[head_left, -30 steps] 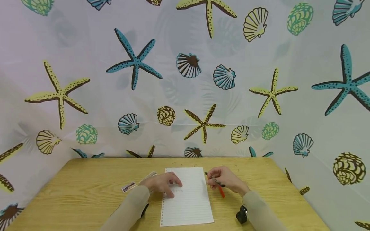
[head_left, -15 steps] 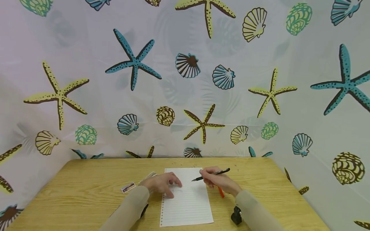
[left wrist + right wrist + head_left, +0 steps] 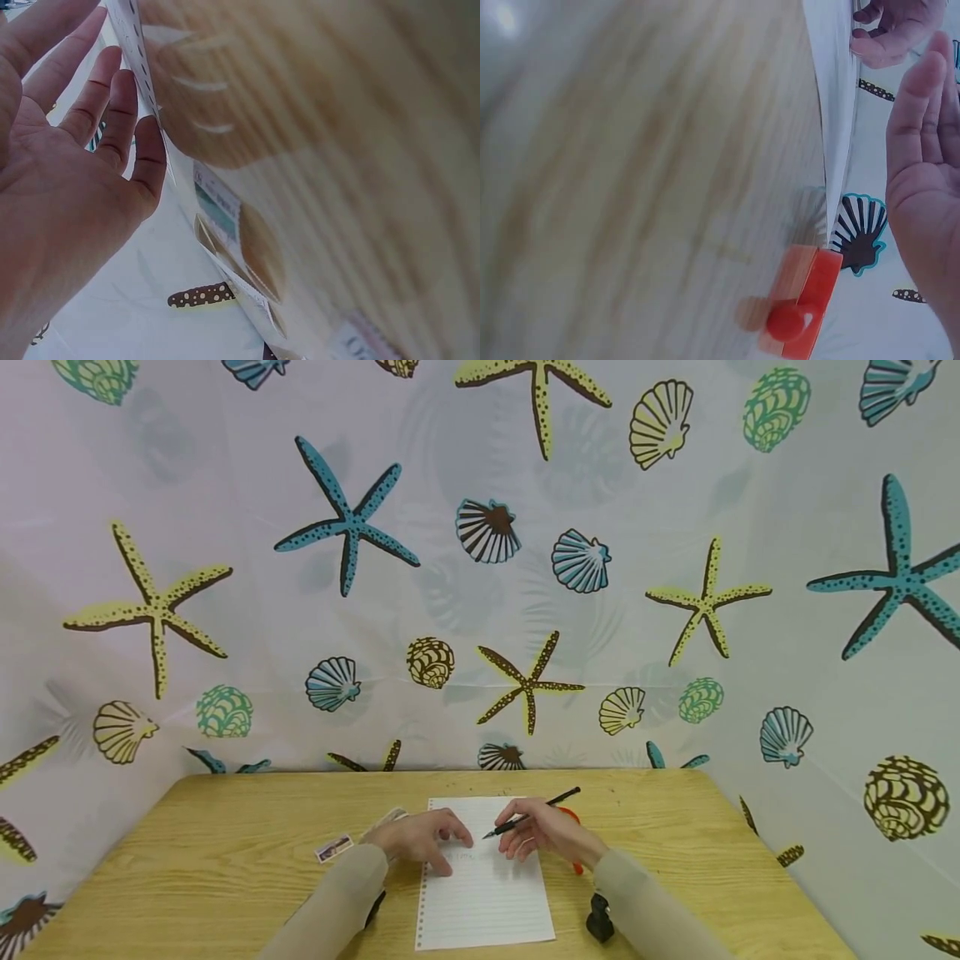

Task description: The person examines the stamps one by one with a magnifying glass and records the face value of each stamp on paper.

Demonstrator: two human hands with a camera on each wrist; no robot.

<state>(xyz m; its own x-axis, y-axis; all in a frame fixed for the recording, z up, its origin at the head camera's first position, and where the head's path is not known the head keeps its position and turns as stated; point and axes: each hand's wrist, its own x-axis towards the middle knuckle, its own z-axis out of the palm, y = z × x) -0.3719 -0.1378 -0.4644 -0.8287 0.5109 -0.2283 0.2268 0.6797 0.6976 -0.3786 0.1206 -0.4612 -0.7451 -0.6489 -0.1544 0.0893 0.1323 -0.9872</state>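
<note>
Above paper (image 3: 486,906), pen (image 3: 510,826) in right hand (image 3: 550,829)

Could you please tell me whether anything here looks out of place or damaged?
Nothing spilled or damaged stands out. The right hand holds the pen over the lined sheet, with the left hand at its left edge. Only the stamp-like slip lies slanted on the table, which looks casual rather than odd.
</note>
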